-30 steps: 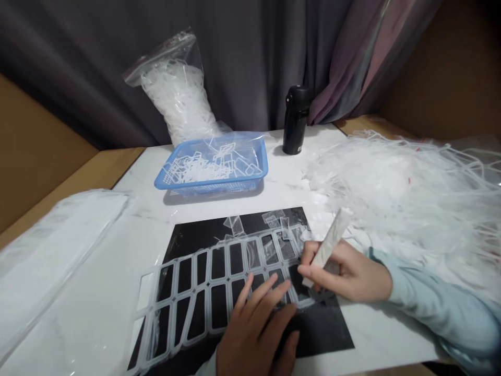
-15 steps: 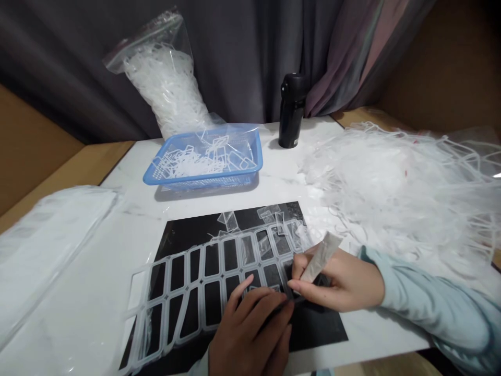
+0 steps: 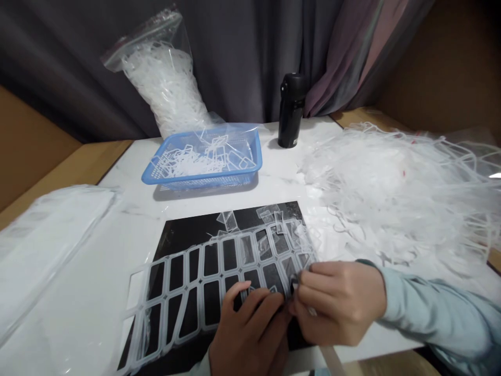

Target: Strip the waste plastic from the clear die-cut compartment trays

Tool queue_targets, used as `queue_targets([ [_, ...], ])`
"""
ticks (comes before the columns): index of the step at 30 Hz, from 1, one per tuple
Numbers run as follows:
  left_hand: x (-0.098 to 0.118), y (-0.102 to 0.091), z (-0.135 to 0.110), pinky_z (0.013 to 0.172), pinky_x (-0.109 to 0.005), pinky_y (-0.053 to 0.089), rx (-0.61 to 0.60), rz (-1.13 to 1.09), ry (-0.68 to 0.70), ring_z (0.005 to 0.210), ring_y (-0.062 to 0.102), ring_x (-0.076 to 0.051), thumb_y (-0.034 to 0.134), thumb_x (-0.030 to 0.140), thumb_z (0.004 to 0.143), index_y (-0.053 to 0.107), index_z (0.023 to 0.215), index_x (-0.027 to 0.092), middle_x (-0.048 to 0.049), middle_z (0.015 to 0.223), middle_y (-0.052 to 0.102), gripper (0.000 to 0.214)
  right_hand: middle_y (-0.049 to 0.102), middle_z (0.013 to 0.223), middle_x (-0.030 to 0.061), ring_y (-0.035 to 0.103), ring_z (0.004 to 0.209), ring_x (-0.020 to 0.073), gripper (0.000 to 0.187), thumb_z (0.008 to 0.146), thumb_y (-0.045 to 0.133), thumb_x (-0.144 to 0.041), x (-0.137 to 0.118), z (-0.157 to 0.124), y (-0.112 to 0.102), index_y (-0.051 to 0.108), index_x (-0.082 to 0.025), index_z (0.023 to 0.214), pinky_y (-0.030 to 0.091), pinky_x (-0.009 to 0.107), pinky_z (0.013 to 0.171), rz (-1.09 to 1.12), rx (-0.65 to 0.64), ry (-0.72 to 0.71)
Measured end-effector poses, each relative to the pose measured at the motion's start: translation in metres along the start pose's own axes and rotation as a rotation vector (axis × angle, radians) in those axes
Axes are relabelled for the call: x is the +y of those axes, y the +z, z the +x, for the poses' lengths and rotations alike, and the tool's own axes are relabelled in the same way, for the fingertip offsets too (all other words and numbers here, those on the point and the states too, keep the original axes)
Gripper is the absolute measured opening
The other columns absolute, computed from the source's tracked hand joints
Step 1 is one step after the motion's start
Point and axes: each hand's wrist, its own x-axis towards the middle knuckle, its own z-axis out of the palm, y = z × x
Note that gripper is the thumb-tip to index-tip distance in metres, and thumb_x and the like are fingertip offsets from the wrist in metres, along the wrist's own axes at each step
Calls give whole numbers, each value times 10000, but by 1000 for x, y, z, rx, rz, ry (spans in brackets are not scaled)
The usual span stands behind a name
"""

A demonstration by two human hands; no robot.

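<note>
And here on the black mat (image 3: 180,230), the translucent plastic lattice (image 3: 200,282) is lying slantwise, its left end overhanging onto the white bench (image 3: 274,183). The left hand (image 3: 248,324) is resting over the lower row, forefinger standing apart, the other fingers bending loosely. At the right end, the right hand (image 3: 334,303) is curling its fingers tightly together; a pale strip (image 3: 331,359) is poking out below, but what they're pinching is hidden.

This lattice is looking light, bendy and probably slippery, its slim bars likely tearing if yanked; the thicker crossings are offering the better hold. Behind, a blue basket (image 3: 211,176) is holding white frames, a stuffed bag (image 3: 164,83) is leaning, a black bottle (image 3: 291,115) is standing, and a dark curtain (image 3: 235,57) is closing off the room.
</note>
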Motion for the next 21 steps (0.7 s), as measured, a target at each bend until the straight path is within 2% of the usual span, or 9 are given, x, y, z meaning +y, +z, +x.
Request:
queue_targets([
  [4,2,-3,3,915,-380,320,-15,-4,-24,833,630,-142,411,210,999,692,1020,190,7,900,709,283,514,573,-29,450,511,113,185,868,605,-86,23,-6,-13,564,-179,714,311,274,449,-275,-10,138],
  [7,3,-5,5,885,-365,332,-19,-29,-32,839,627,-146,410,176,989,697,1018,198,-1,888,700,289,559,601,-6,466,535,131,157,911,558,-96,43,-16,-22,584,-172,776,337,285,483,-464,-126,308],
  [10,3,-5,5,873,-355,341,-6,-47,-41,828,623,-152,429,171,974,702,1020,207,-9,880,695,279,552,598,2,454,510,138,199,928,501,-114,58,-27,-24,558,-183,751,315,296,474,-467,-146,504],
  [12,3,-3,4,882,-350,347,16,-54,-65,825,623,-153,443,181,969,706,1012,215,-10,877,691,269,555,607,-2,448,480,123,219,940,496,-153,64,-32,-22,535,-189,728,324,285,469,-291,-43,676],
  [15,3,1,2,905,-339,349,43,-35,-101,863,623,-154,473,232,967,710,1007,230,-12,930,699,241,587,653,-2,529,517,110,265,968,501,-214,64,-32,-17,548,-187,708,418,259,532,158,136,869],
  [18,0,7,1,995,-350,313,57,44,-3,1036,600,-176,420,327,986,695,1090,235,-25,1142,689,308,624,702,8,613,607,117,239,963,540,-239,58,-27,-12,606,-175,743,478,240,598,517,141,878],
  [21,-5,12,-1,1114,-380,230,-21,132,98,1233,510,-211,370,388,981,633,1239,204,-45,1342,597,412,637,713,16,615,625,119,189,951,568,-239,51,-24,-9,634,-155,795,483,230,592,661,66,844],
])
